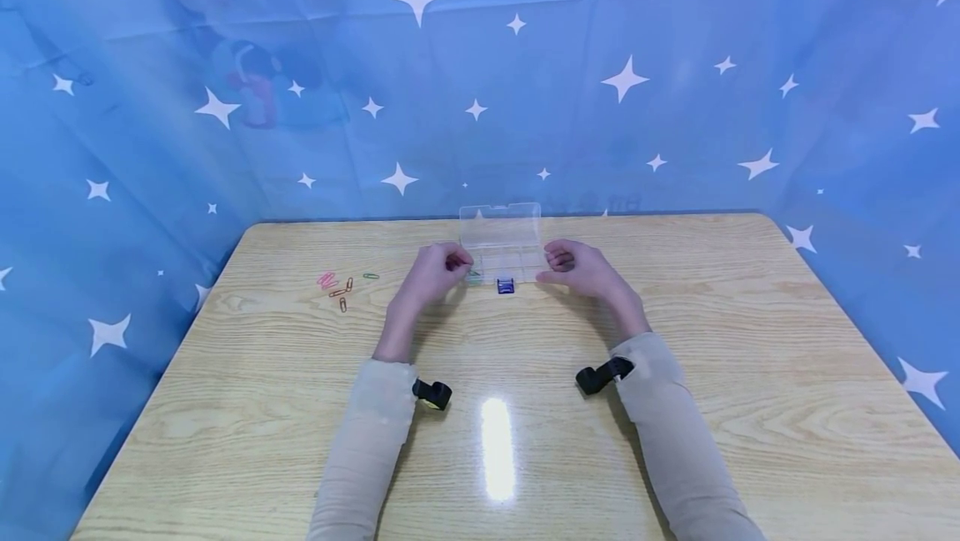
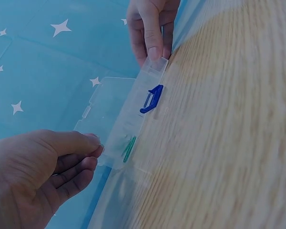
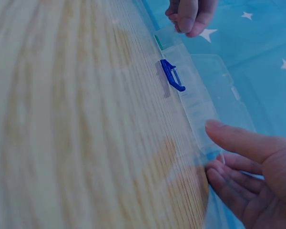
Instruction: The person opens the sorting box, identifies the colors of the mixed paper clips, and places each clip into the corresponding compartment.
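A clear plastic compartment box point(image 1: 491, 262) stands near the table's back edge, its transparent lid point(image 1: 501, 226) raised. A blue latch point(image 1: 506, 286) sits at its front. Green paper clips point(image 2: 129, 149) lie in the box's left end compartment. My left hand point(image 1: 442, 267) is at that end, thumb and fingertips pinched together at the box's edge; the exact contact is partly hidden. At the opposite end, my right hand point(image 1: 581, 268) holds the box, with the thumb point(image 3: 224, 133) at the front corner and the other fingers curled round the end.
Left of the box, loose paper clips lie on the wooden table point(image 1: 525, 341): pink clips point(image 1: 327, 280), several orange-red clips point(image 1: 342, 304) and one green clip point(image 1: 371, 276). A blue curtain point(image 1: 480, 149) with white stars hangs right behind the table's back edge.
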Available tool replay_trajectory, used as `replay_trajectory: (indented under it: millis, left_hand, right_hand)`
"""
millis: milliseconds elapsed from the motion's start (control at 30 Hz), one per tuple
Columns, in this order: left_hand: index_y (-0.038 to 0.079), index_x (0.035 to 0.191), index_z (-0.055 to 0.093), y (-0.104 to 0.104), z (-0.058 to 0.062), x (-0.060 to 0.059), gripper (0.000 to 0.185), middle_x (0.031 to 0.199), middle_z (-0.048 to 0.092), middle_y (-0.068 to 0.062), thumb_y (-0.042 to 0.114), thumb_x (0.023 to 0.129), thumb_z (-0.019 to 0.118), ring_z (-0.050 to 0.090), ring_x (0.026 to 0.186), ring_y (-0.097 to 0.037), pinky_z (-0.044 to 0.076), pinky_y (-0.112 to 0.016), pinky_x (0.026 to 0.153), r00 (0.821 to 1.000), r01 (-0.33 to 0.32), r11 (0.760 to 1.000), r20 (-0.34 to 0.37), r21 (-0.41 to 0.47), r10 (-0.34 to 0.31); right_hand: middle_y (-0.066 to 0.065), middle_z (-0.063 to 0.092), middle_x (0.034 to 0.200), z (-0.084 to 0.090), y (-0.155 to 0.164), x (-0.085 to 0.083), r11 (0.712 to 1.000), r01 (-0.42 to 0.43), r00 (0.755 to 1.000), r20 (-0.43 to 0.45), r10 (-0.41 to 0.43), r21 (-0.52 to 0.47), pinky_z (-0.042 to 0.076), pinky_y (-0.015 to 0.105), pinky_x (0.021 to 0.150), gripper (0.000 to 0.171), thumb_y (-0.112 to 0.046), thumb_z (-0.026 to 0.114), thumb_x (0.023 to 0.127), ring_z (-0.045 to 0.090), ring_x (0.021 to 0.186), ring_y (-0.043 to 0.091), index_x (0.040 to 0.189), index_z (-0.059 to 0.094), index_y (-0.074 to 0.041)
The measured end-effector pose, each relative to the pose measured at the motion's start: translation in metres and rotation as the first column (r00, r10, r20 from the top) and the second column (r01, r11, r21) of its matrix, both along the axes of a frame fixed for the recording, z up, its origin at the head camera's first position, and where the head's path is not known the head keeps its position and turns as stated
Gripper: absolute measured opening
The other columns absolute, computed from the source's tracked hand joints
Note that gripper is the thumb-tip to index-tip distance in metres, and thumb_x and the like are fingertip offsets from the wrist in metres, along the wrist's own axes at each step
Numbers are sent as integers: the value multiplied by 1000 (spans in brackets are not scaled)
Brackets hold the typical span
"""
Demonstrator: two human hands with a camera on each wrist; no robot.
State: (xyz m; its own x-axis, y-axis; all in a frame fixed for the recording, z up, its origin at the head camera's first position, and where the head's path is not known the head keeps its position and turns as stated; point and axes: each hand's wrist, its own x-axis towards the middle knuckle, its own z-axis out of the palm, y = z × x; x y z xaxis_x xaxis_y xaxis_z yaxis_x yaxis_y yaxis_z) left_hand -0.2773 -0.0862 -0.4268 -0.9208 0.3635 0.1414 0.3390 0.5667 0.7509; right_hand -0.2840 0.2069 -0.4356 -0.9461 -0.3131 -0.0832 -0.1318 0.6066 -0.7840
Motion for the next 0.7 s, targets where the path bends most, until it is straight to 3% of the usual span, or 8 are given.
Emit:
replay_trajectory:
  millis: [700]
  left_hand:
    - [-6, 110, 70, -4, 1, 6, 17, 99, 70, -13, 3, 96, 67, 65, 89, -23, 56, -32, 81, 1000, -1, 1000, -23, 24, 1]
  right_hand:
    - [20, 60, 126, -2, 1, 1, 1000, 7, 1000, 6, -7, -20, 45, 46, 104, 63, -23, 77, 92, 57, 118, 34, 141, 50, 4]
